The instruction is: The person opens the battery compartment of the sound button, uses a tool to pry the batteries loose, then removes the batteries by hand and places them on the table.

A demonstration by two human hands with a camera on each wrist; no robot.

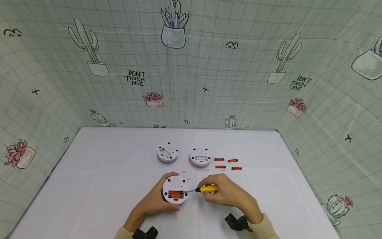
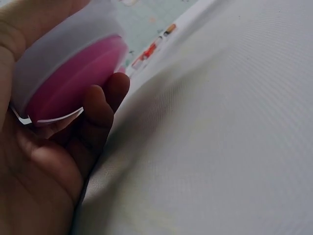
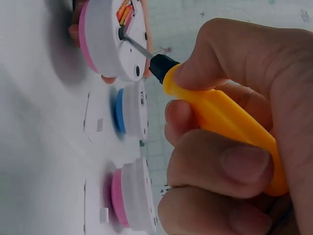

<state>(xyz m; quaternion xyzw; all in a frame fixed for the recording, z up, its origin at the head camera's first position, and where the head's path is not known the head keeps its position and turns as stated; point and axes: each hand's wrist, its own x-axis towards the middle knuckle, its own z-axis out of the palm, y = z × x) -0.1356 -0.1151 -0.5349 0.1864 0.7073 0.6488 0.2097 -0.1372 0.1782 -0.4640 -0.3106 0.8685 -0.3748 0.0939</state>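
My left hand (image 1: 153, 199) grips a round white device (image 1: 176, 182) by its sides, its speaker holes and dark feet facing up. Pink shows on its underside in the left wrist view. Two red batteries (image 1: 176, 194) lie side by side in its uncovered compartment. My right hand (image 1: 225, 190) holds a screwdriver by its yellow handle (image 3: 215, 110), thumb and fingers wrapped around it. In the right wrist view the metal shaft (image 3: 139, 47) reaches the device, with the tip close to a dark foot beside the batteries.
Two similar round devices (image 1: 167, 152) (image 1: 200, 157) stand farther back with bare battery compartments, one blue below, the other pink. Several loose red batteries (image 1: 220, 167) lie to their right. Small white covers (image 3: 93, 117) lie on the white tabletop (image 1: 104, 172). A printed cloth (image 1: 191, 73) surrounds the table.
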